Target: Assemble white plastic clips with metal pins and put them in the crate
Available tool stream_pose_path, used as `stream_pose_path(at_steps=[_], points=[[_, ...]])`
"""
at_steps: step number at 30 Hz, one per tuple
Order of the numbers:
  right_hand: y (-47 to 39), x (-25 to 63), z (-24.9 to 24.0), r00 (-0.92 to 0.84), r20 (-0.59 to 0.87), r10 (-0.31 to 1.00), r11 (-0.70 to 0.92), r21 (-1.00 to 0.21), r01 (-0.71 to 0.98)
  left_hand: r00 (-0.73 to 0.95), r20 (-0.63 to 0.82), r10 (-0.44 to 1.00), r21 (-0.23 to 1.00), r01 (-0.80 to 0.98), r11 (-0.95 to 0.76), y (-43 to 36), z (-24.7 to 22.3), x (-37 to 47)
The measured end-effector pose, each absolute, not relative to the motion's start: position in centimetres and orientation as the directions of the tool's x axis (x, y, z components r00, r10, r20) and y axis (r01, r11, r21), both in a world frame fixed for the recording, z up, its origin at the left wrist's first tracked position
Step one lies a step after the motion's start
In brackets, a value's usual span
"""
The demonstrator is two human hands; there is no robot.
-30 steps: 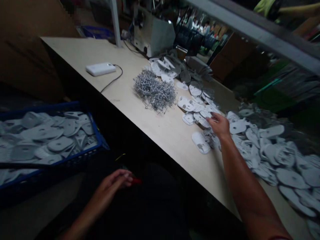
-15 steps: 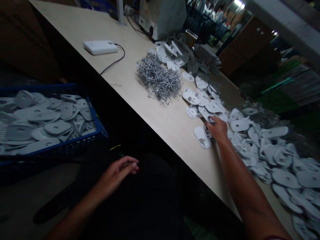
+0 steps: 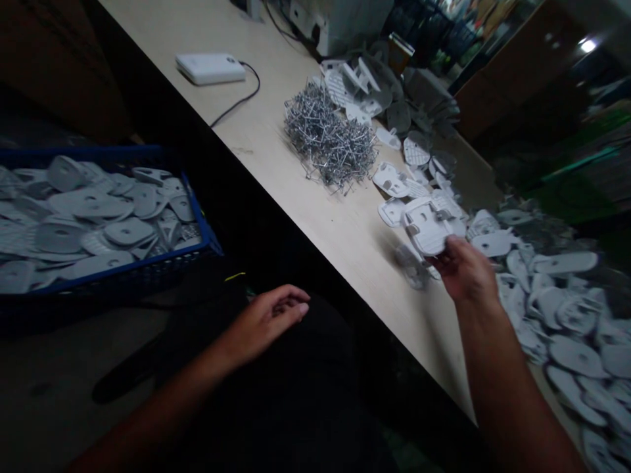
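My right hand [image 3: 468,270] grips the near end of a pale grey plastic plate [image 3: 430,230] with rounded ends and raised clips. The plate is tilted up over the table [image 3: 315,226], its upper face toward me. Just below it lies a similar piece [image 3: 411,266], blurred and partly covered. Over my dark-clothed lap hovers my left hand [image 3: 276,315], empty, with its fingers loosely bent and the thumb apart from them. A tangled heap of thin metal pins [image 3: 330,135] is on the table, left of the held plate.
A blue crate [image 3: 204,230] full of grey plastic parts stands low at left. More parts [image 3: 557,295] are piled along the table's right side. A white power bank [image 3: 211,68] with a black cable lies near the table's edge. Behind the pins stands a grey machine [image 3: 340,26].
My right hand has lifted the plastic plate from among the loose parts and turned it toward me. My left hand has shifted right and slightly up, its fingers opening a little. The view has tilted.
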State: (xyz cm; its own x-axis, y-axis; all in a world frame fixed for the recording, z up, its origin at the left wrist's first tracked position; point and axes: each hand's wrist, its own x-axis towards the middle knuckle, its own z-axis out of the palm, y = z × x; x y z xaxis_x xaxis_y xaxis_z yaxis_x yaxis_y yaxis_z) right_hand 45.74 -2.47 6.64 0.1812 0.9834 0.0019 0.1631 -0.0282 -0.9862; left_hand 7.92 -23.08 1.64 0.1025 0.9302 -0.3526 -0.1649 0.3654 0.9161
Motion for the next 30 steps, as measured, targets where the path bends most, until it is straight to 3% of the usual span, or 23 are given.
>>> stream_pose_path(at_steps=[5,8,10,13,15,18,21,23,26,30], points=[[-11.3,38.8,6.7,-0.118,-0.341,0.933,-0.341,-0.940,0.025,0.250,-0.148,0.957,0.885,-0.398,0.241,-19.0,2.9,11.1],[-16.0,34.2,6.6,-0.278,-0.490,0.826,-0.531,-0.842,-0.093,0.239,-0.055,0.969,0.762,-0.617,0.195,-17.4,2.8,13.1],[-17.7,32.3,6.4,-0.336,-0.520,0.785,-0.588,-0.796,-0.143,0.214,-0.098,0.972,0.653,-0.724,0.225,-16.9,3.1,14.2],[-18.0,32.3,6.2,-0.323,-0.449,0.833,-0.478,-0.878,-0.012,0.217,-0.217,0.952,0.522,-0.798,0.301,-16.8,3.8,14.3],[-17.3,34.2,6.2,-0.203,-0.258,0.945,-0.203,-0.946,0.254,0.172,-0.285,0.943,0.503,-0.811,0.300,-17.1,4.3,13.1],[-15.9,38.5,5.6,-0.045,0.139,0.989,0.133,-0.733,0.667,0.015,-0.360,0.933,0.567,-0.790,0.232,-18.2,4.5,10.3],[-14.3,42.7,4.2,0.056,0.300,0.952,0.110,-0.509,0.854,-0.052,-0.454,0.889,0.621,-0.734,0.274,-20.0,4.3,7.9],[-13.0,44.7,3.1,0.149,0.311,0.939,-0.010,-0.407,0.913,-0.049,-0.516,0.855,0.624,-0.705,0.336,-21.3,4.1,7.0],[-10.7,46.0,1.8,0.237,0.184,0.954,-0.165,-0.337,0.927,0.027,-0.541,0.840,0.606,-0.680,0.412,-22.7,4.1,7.1],[-7.5,44.6,1.8,0.170,0.067,0.983,-0.141,-0.309,0.940,0.185,-0.480,0.858,0.598,-0.646,0.474,-23.4,4.6,8.6]])
